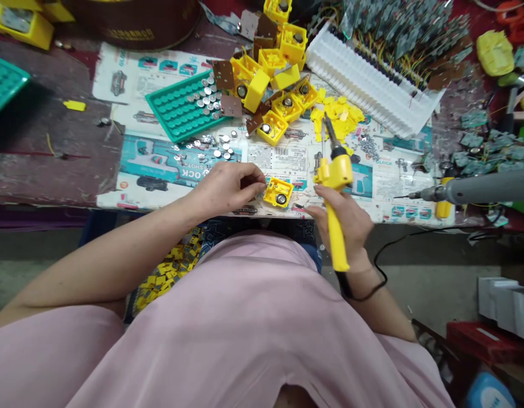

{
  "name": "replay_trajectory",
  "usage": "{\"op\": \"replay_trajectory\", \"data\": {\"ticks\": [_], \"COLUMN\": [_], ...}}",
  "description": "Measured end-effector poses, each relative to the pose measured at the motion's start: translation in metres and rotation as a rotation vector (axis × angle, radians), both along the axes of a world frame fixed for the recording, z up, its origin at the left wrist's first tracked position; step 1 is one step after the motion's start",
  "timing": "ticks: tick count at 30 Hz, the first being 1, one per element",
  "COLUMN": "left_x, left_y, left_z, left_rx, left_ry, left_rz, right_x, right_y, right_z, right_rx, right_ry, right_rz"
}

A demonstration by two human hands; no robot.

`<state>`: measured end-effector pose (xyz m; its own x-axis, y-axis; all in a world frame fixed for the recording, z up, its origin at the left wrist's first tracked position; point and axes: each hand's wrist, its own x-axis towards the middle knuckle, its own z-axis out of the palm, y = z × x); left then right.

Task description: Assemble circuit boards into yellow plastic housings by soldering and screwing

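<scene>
My right hand [349, 224] is wrapped around a yellow soldering gun [338, 173], its dark metal tip pointing away from me over a heap of small yellow plastic pieces [340, 116]. A small open yellow plastic housing [278, 192] lies near the table's front edge, with a round metal-rimmed part inside. Just left of it is my left hand [230, 187], thumb and fingers pinched together at the housing's left side. Whether something tiny is between those fingertips cannot be made out. Loose silver button cells [223, 148] lie beyond my left hand.
A green tray [166, 113] holds more silver discs. Several yellow housings [272, 126] with brown flaps are piled behind. A white ribbed rack [367, 79] with wired circuit boards stands at back right. A grey electric screwdriver [491, 188] juts in from the right; a black cord hangs by my right arm.
</scene>
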<state>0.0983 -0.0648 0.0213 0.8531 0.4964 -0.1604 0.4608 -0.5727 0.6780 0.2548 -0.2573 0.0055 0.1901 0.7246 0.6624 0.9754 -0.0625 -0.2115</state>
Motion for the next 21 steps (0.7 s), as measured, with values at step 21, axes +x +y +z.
{"op": "replay_trajectory", "data": {"ticks": [21], "left_x": [0.006], "left_y": [-0.004], "left_z": [0.006], "left_rx": [-0.041], "left_ry": [-0.023], "left_rz": [0.029], "right_x": [0.012], "right_y": [0.021], "right_z": [0.002], "right_rx": [-0.005], "right_ry": [0.248], "right_rz": [0.242]}}
